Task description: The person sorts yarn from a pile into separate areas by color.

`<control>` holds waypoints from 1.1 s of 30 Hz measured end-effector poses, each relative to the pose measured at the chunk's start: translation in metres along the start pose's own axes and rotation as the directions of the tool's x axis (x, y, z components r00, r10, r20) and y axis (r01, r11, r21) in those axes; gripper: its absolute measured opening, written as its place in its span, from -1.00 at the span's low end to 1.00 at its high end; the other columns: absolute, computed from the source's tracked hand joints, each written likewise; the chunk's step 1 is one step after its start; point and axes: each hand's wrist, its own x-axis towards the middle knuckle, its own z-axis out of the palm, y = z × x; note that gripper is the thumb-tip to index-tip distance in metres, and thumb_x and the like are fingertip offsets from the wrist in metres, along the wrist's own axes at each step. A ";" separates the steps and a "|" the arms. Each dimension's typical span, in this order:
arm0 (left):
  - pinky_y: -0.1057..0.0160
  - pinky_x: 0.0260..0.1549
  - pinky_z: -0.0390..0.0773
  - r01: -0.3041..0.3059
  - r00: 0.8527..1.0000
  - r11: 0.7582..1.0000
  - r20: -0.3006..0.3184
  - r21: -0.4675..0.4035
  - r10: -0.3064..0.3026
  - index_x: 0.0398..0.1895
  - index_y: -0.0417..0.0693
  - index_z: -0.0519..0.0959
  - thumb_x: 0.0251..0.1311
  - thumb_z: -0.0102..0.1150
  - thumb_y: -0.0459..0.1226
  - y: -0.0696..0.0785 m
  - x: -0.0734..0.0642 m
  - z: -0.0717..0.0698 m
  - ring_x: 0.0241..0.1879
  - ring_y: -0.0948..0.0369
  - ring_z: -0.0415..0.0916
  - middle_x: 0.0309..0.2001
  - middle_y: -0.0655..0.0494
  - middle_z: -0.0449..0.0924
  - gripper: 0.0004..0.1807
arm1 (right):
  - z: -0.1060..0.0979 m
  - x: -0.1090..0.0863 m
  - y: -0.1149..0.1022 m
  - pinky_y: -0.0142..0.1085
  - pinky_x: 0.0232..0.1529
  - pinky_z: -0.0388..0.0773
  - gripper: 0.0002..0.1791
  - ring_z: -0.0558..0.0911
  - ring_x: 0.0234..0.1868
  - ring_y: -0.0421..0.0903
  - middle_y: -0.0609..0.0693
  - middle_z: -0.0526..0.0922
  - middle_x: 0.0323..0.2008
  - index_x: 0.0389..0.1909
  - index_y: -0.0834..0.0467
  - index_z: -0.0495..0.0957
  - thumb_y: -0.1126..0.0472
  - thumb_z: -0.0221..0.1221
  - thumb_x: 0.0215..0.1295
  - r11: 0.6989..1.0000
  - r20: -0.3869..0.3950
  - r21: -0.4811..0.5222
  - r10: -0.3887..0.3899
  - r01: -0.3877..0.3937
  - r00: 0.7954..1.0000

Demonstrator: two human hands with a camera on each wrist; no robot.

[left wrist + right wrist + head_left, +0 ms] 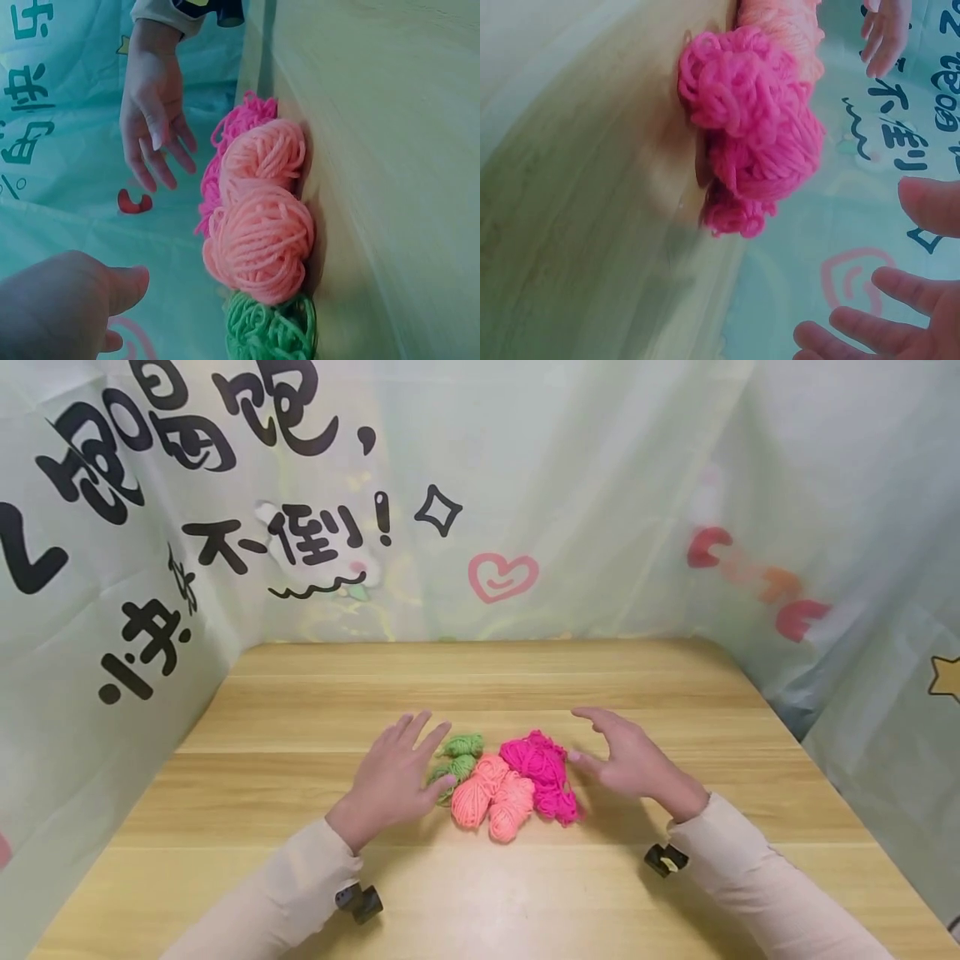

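Bundles of yarn lie side by side in the middle of the table: green yarn (461, 756) at the left, salmon-pink yarn (491, 797) in the middle, and magenta yarn (542, 768) at the right. My left hand (393, 772) hovers beside the green yarn with its fingers spread, its thumb overlapping that bundle in the head view. To the right of the magenta yarn, my right hand (630, 752) hangs with fingers extended, thumb pointing at the bundle. Both hands are free of yarn. In the right wrist view the magenta yarn (757, 112) shows loose loops.
The yarn rests on a wood-grain table (510, 893). A pale printed curtain (600, 485) with black lettering and a pink heart surrounds its back and sides. Small black devices (665, 860) are strapped at both wrists over light sleeves (757, 877).
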 end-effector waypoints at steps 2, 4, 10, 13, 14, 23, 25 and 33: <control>-0.15 0.34 0.08 -0.007 1.000 1.000 0.010 -0.010 0.007 0.48 -0.05 0.18 0.32 -0.01 0.17 0.001 0.002 0.001 0.39 -0.23 0.04 0.44 -0.25 0.08 -0.21 | 0.001 0.001 -0.001 0.20 0.10 0.41 -0.32 0.51 0.08 0.34 0.30 0.40 0.25 0.32 0.32 0.29 0.08 0.24 0.29 1.000 0.016 0.014 0.011 -0.011 1.000; -0.15 0.34 0.07 -0.015 1.000 1.000 0.017 -0.016 0.016 0.48 -0.05 0.17 0.32 -0.01 0.17 0.003 0.004 0.002 0.39 -0.23 0.03 0.44 -0.25 0.08 -0.21 | 0.002 0.002 -0.002 0.21 0.10 0.41 -0.32 0.52 0.08 0.34 0.29 0.40 0.26 0.33 0.31 0.29 0.09 0.24 0.29 0.999 0.029 0.025 0.021 -0.022 0.999; -0.12 0.36 0.03 -0.031 0.999 0.999 0.027 -0.014 0.032 0.49 -0.02 0.16 0.31 0.00 0.17 0.006 0.008 0.005 0.41 -0.18 0.01 0.44 -0.21 0.09 -0.21 | 0.005 0.006 -0.007 0.18 0.08 0.44 -0.32 0.53 0.09 0.30 0.25 0.42 0.25 0.34 0.27 0.29 0.10 0.25 0.27 0.998 0.048 0.044 0.031 -0.033 0.998; -0.11 0.37 0.02 -0.043 0.998 0.999 0.036 -0.022 0.044 0.49 -0.02 0.15 0.31 0.00 0.17 0.008 0.011 0.006 0.42 -0.16 0.01 0.45 -0.20 0.08 -0.20 | 0.006 0.008 -0.008 0.18 0.05 0.46 -0.34 0.53 0.08 0.30 0.25 0.45 0.23 0.32 0.28 0.31 0.10 0.25 0.27 0.998 0.048 0.052 0.025 -0.028 0.999; -0.11 0.37 0.02 -0.047 0.998 0.999 0.038 -0.027 0.048 0.49 -0.02 0.14 0.31 0.00 0.17 0.009 0.012 0.006 0.42 -0.16 0.00 0.45 -0.19 0.08 -0.20 | 0.006 0.009 -0.009 0.18 0.04 0.47 -0.35 0.54 0.08 0.29 0.24 0.46 0.22 0.31 0.28 0.32 0.11 0.25 0.27 0.998 0.050 0.053 0.030 -0.033 0.998; -0.09 0.33 0.14 -0.070 0.997 0.996 0.026 -0.060 0.071 0.48 -0.04 0.15 0.31 0.02 0.16 0.013 0.020 0.007 0.41 -0.13 0.06 0.45 -0.17 0.10 -0.20 | 0.013 0.016 -0.011 0.08 -0.04 0.54 -0.39 0.57 0.00 0.19 0.24 0.50 0.16 0.27 0.27 0.37 0.14 0.26 0.25 0.998 0.081 0.049 0.035 -0.039 0.996; -0.08 0.33 0.16 -0.074 0.997 0.995 0.025 -0.063 0.076 0.49 -0.05 0.15 0.31 0.01 0.16 0.014 0.021 0.008 0.40 -0.12 0.07 0.45 -0.16 0.10 -0.20 | 0.014 0.018 -0.011 0.04 -0.06 0.56 -0.41 0.58 -0.03 0.16 0.24 0.53 0.12 0.26 0.28 0.38 0.15 0.27 0.25 0.998 0.089 0.046 0.033 -0.037 0.996; -0.06 0.30 0.22 -0.076 0.997 0.992 0.025 -0.099 0.079 0.47 -0.07 0.17 0.28 0.09 0.12 0.015 0.022 0.014 0.39 -0.09 0.11 0.43 -0.16 0.14 -0.20 | 0.030 0.023 -0.012 -0.16 -0.19 0.60 -0.47 0.60 -0.18 -0.02 0.11 0.60 0.00 0.18 0.26 0.46 0.17 0.31 0.22 0.997 0.119 0.065 0.035 -0.043 0.992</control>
